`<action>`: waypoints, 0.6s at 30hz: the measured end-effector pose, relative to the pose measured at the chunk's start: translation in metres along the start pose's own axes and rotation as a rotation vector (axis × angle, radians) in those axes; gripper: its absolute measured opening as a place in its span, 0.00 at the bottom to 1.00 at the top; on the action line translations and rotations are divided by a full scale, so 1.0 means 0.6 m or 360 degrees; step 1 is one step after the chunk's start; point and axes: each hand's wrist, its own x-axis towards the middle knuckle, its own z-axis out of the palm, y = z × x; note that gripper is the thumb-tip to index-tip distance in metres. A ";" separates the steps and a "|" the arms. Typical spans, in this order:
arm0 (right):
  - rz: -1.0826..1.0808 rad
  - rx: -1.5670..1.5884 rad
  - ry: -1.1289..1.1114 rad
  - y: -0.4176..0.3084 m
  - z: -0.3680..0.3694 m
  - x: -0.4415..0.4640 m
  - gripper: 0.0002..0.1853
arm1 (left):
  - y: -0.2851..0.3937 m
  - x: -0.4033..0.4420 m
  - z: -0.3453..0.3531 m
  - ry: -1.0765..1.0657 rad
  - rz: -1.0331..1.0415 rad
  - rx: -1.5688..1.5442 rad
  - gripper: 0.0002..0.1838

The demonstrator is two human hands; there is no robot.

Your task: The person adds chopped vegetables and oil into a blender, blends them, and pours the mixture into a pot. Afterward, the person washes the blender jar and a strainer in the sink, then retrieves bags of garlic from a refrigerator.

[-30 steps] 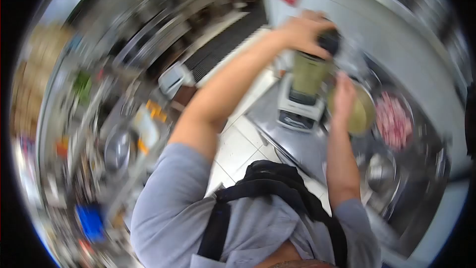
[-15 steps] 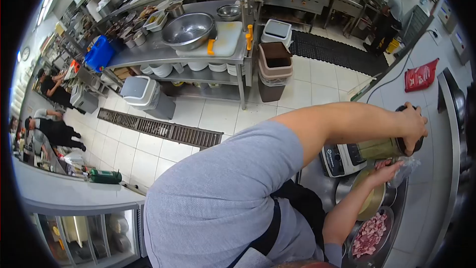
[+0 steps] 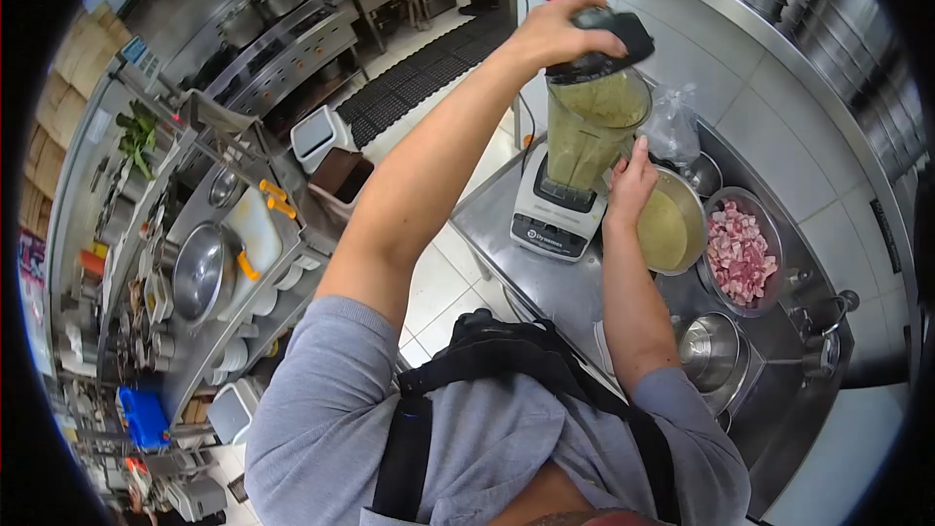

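My left hand [image 3: 575, 37] grips a black blender lid [image 3: 623, 44], tilted and raised at one side above the blender jar [image 3: 584, 136]. Thick green liquid coats the inside of this clear jar, which stands on a white blender base [image 3: 555, 214]. At the jar's right side my right hand [image 3: 633, 183] is closed around what looks like its handle, largely covered by my fingers. Just beyond that hand sits a metal pot of yellow-green liquid [image 3: 667, 224]. A clear plastic bag [image 3: 674, 122] lies behind the pot.
A metal bowl of cut raw meat [image 3: 742, 253] stands right of the pot. Nearer me are stacked metal bowls [image 3: 711, 346] and a tap [image 3: 828, 317]. A steel shelf [image 3: 721, 0] overhangs the counter. Bins [image 3: 317, 136] stand on the floor at left.
My view has swung toward the counter. The lid, earlier on the jar under my left hand, is now lifted and tilted. My right hand has moved from the plastic bag to the jar's side.
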 end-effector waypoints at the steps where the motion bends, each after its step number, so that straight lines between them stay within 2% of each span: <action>1: 0.0017 0.0015 0.0047 -0.002 0.004 0.000 0.29 | -0.021 0.002 -0.006 0.0086 -0.0051 -0.0338 0.35; 3: 0.0045 0.0054 0.0098 -0.015 0.017 0.000 0.29 | -0.026 -0.018 -0.024 0.0221 -0.0041 -0.1190 0.33; 5: 0.0091 0.0079 0.0175 -0.034 0.026 0.005 0.28 | -0.068 -0.031 -0.054 0.0349 0.0034 -0.1793 0.30; 7: 0.0116 0.0215 0.0288 -0.057 0.030 0.013 0.26 | -0.118 -0.058 -0.090 0.0453 -0.0021 -0.2161 0.31; 9: 0.0009 0.0303 0.0236 -0.097 0.011 0.010 0.24 | -0.147 -0.102 -0.118 0.0530 -0.0162 -0.2363 0.31; 11: -0.0105 0.0292 0.0293 -0.142 -0.012 0.016 0.23 | -0.200 -0.160 -0.127 0.0353 -0.0134 -0.2568 0.33; 13: -0.0295 0.0202 0.0158 -0.181 -0.059 0.016 0.20 | -0.265 -0.206 -0.120 0.0546 -0.0410 -0.2706 0.35; 15: -0.0333 -0.0046 0.0383 -0.240 -0.065 -0.009 0.20 | -0.366 -0.287 -0.094 0.0100 -0.0444 -0.2832 0.35; 17: -0.0398 -0.0258 0.0317 -0.265 -0.111 -0.016 0.19 | -0.402 -0.348 -0.054 0.0670 -0.1154 -0.2447 0.38; 18: -0.0379 -0.0517 0.0307 -0.272 -0.143 -0.017 0.18 | -0.451 -0.383 -0.022 0.0530 -0.1321 -0.2394 0.38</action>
